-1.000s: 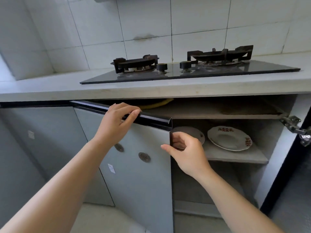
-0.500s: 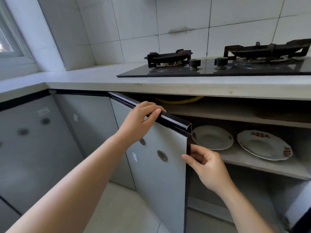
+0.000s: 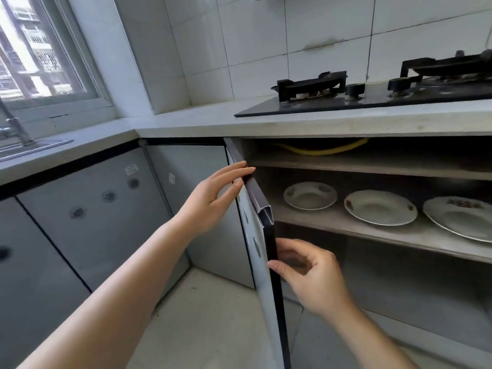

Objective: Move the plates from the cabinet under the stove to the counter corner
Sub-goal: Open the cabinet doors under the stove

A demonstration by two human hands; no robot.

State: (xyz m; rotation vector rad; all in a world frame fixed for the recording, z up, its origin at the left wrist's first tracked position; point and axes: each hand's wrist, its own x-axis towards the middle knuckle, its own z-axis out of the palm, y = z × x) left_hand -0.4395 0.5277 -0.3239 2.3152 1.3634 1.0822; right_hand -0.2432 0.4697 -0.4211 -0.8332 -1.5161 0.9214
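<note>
Three white plates with red flower prints lie side by side on the middle shelf (image 3: 346, 227) of the cabinet under the stove: a left plate (image 3: 310, 195), a middle plate (image 3: 380, 207) and a right plate (image 3: 460, 217), cut off by the frame edge. The grey cabinet door (image 3: 262, 262) stands wide open, edge-on to me. My left hand (image 3: 213, 198) rests on the door's dark top rail with straight fingers. My right hand (image 3: 308, 272) pinches the door's black side edge, thumb in front and fingers behind. The counter corner (image 3: 149, 123) lies up left.
A black gas stove (image 3: 372, 97) sits on the counter above the cabinet. A yellow hose (image 3: 319, 151) runs along the top shelf. A faucet (image 3: 16, 126) and sink edge are at far left under a window. Closed grey cabinet doors (image 3: 87, 209) line the left.
The cabinet door has swung further open to the left. My view has turned left, and a third plate has come into sight. My left fingers have straightened on the rail.
</note>
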